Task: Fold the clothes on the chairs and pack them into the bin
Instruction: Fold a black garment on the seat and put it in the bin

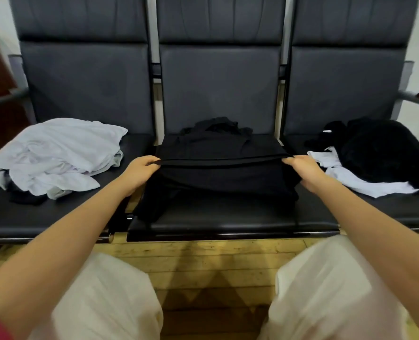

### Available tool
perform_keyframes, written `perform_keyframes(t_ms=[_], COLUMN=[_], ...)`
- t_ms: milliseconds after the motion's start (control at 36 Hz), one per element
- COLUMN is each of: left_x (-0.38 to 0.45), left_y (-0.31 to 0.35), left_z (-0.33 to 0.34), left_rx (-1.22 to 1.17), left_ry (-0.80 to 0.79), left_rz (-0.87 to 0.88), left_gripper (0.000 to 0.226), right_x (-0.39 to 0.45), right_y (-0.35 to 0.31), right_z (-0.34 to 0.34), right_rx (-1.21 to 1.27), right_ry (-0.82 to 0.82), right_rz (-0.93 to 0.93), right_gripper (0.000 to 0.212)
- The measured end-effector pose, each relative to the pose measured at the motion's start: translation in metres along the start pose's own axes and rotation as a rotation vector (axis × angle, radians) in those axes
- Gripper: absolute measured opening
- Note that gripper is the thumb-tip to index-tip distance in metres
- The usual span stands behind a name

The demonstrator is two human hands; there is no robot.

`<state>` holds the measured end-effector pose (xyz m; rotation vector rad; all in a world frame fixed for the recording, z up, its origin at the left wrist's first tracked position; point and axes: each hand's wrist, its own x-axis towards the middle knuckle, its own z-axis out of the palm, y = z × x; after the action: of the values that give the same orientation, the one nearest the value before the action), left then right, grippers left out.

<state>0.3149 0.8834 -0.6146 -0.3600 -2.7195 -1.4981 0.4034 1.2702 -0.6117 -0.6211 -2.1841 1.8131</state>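
A black garment [218,173] lies partly folded on the middle chair seat [228,222]. My left hand [141,171] pinches the left end of its folded edge. My right hand [304,171] pinches the right end, and the edge stretches straight between them. A loose sleeve or leg of the garment hangs toward the seat's front left. The bin is not in view.
A heap of pale lilac and white clothes [56,155] fills the left seat. A black fleecy garment [380,150] lies over a white one [365,184] on the right seat. Metal armrests flank the row. Wooden floor and my white-trousered knees are below.
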Motion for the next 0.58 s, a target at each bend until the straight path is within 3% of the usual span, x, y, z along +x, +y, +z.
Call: perform_keyframes(t_ms=[111,167,250,361,472,583], left_x=[-0.012,-0.014,-0.014,-0.019,-0.033,-0.051], left_y=[0.009,0.017,0.024,0.023,0.013,0.004], left_z=[0.006,0.008,0.01,0.014,0.019,0.026], left_rx=[-0.461,-0.493,-0.401,-0.207,0.077,0.248], left_ry=[0.021,0.057,0.074,0.0,-0.243,-0.543], left_rz=[-0.211,-0.282,-0.272,-0.199,-0.161,-0.179], left_gripper=[0.021,0.028,0.037,0.035,0.034,0.043], right_x=[-0.009,-0.013,-0.016,-0.019,-0.021,-0.043], right_y=[-0.007,-0.009,-0.009,-0.006,0.013,0.019], right_z=[-0.005,-0.005,-0.006,-0.008,-0.012,-0.012], right_rx=[0.276,0.353,0.294,0.034,-0.315,-0.595], right_ry=[-0.046,-0.079,-0.069,-0.076,-0.245,-0.39], right_rz=[0.034,0.046,0.058,0.086,0.174,0.254], right_gripper=[0.014,0.018,0.022,0.044,0.069,0.063])
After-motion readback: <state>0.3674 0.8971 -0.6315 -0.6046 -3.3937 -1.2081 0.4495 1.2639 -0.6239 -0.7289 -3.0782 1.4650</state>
